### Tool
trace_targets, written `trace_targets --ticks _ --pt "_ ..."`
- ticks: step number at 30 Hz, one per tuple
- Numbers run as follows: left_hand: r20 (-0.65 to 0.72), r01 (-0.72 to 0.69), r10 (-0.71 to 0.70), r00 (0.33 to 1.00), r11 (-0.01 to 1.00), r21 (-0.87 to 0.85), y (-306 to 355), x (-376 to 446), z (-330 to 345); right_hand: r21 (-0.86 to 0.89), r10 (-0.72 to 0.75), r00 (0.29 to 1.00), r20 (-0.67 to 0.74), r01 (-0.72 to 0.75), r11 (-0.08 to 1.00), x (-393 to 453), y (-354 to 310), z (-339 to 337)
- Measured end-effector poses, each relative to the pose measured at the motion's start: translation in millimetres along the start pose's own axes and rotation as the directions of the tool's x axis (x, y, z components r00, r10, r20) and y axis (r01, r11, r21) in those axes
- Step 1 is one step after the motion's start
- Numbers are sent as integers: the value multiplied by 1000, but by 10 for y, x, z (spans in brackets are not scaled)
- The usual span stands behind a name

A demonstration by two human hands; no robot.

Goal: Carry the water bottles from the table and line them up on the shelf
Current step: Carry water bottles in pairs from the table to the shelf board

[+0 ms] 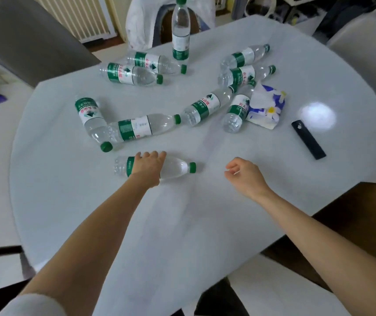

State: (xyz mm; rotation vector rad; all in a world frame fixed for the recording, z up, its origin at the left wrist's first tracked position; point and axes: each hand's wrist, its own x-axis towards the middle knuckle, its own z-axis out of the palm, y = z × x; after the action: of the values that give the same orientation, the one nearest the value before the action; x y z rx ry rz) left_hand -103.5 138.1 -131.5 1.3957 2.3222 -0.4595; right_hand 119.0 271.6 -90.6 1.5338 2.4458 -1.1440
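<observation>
Grabbing the nearest clear plastic green-capped water bottle (173,168) lying on the white round table (182,224), my left hand (147,166) wrapped its middle; my right hand (243,173), at 3 o'clock, hung loosely curled, empty.

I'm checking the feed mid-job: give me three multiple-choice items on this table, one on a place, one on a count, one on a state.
1. Where is the tissue pack?
A. Beside the remote
B. Under the left hand
C. On a chair

2. How many bottles stand upright?
A. Three
B. One
C. None

3. What is the left hand doing?
A. Resting flat on bare table
B. Holding the remote
C. Its grip is over a lying bottle

Answers:
1. A: the pack lies just left of the remote.
2. B: only the far bottle stands; the others lie down.
3. C: its fingers curl over the nearest bottle; the right hand holds nothing.
</observation>
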Motion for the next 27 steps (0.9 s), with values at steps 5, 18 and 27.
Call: trace_targets --ticks 5,18,27 --pt "44 101 -96 994 986 -132 153 103 -94 170 117 993 18 -118 978 650 90 -282" --pt "28 237 -239 971 927 -292 899 254 -43 444 421 891 168 -450 775 1977 -94 -368" --pt "32 250 -252 967 922 -295 880 241 -58 350 399 906 143 -424 835 1708 35 -414"
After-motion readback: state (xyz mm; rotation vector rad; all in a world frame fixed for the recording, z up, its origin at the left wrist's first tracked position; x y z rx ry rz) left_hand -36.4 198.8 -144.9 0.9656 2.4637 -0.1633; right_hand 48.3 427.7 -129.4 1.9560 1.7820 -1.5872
